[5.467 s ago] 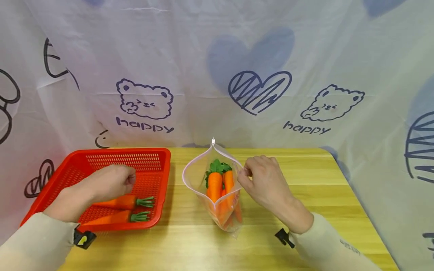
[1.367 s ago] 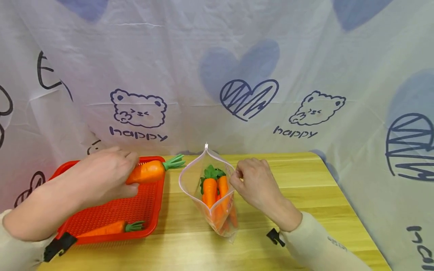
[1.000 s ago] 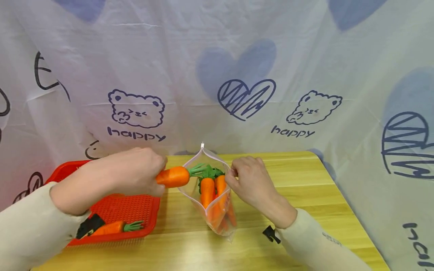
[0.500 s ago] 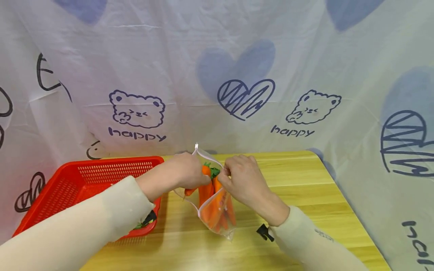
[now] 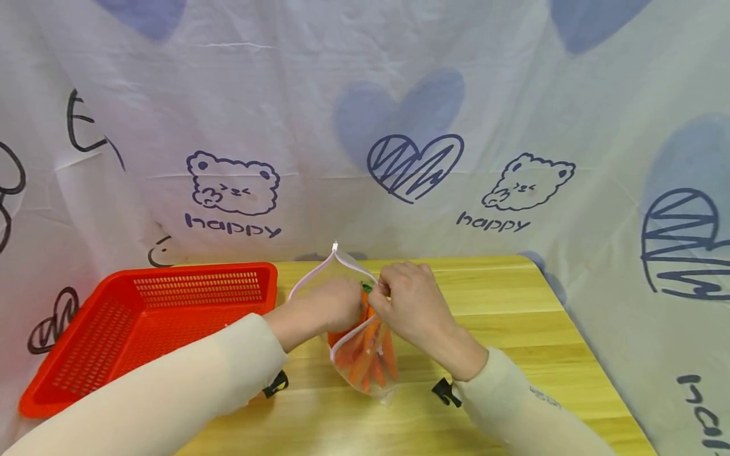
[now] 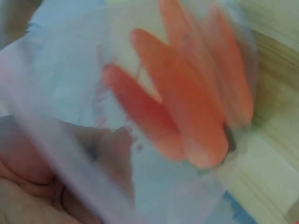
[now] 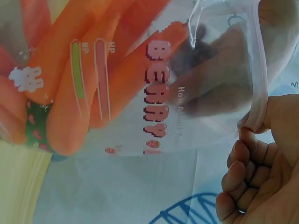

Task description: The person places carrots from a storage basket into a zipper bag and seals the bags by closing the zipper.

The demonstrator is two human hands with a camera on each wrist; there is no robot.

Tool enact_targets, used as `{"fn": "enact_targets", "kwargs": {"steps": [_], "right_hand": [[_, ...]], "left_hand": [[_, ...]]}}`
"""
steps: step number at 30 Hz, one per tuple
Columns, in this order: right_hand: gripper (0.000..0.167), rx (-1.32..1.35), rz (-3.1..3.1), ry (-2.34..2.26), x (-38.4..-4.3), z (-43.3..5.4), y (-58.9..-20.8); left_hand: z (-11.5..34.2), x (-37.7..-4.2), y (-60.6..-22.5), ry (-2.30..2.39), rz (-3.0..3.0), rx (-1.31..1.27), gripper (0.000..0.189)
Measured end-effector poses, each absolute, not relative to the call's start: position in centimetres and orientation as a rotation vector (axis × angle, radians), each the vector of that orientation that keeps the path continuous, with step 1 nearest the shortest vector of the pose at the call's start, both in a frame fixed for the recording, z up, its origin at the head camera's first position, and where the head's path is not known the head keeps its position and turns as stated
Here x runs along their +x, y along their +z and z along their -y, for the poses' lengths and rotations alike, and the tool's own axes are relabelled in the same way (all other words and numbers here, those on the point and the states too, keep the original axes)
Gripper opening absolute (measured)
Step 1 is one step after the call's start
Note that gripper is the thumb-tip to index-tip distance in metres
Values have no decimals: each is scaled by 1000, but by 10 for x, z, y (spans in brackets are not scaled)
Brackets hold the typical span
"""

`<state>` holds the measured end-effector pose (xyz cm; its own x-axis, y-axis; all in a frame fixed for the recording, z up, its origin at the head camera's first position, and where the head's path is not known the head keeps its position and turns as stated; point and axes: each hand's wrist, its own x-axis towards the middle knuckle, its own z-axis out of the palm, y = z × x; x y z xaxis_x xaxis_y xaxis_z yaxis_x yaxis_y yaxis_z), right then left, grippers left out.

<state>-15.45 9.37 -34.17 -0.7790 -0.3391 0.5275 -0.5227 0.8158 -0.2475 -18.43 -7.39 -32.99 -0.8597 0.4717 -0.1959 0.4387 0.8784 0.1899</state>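
Observation:
My left hand (image 5: pixel 339 304) reaches into the mouth of a clear zip bag (image 5: pixel 367 383) with pink edging. Orange carrots show beneath and beside it. In the left wrist view, blurred fingers (image 6: pixel 112 154) show through the plastic, and whether they still grip a carrot cannot be made out. Through the bag in the right wrist view, a carrot's narrow end (image 7: pixel 175 32) lies close to these fingers. My right hand (image 5: pixel 410 307) pinches the bag's edge (image 7: pixel 259 112) between thumb and forefinger, its other fingers curled. Several carrots (image 6: pixel 177 93) lie inside the bag, mostly tips down.
At the left, a red perforated basket (image 5: pixel 122 329) stands on the wooden table (image 5: pixel 502 354); the left sleeve covers its near right part. A printed curtain (image 5: pixel 319 126) hangs behind the table's back edge.
My left hand has carried a carrot from the basket rightward into the bag, and the carrot is now mostly hidden. The right hand keeps its pinch and has shifted slightly left.

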Motion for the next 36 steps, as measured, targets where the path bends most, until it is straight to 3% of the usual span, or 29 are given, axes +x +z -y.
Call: {"fn": "enact_targets", "kwargs": {"steps": [10, 25, 31, 36], "right_hand": [[23, 510, 2629, 529, -158, -120, -336], [29, 441, 2712, 487, -169, -131, -319], [32, 410, 2734, 502, -166, -136, -321], [31, 416, 2676, 518, -161, -144, -321]], "left_hand": [[144, -172, -298, 449, -2994, 443, 24], [131, -187, -306, 614, -2871, 550, 24], [157, -193, -305, 677, -2824, 692, 32], [191, -192, -302, 636, -2828, 729, 28]]}}
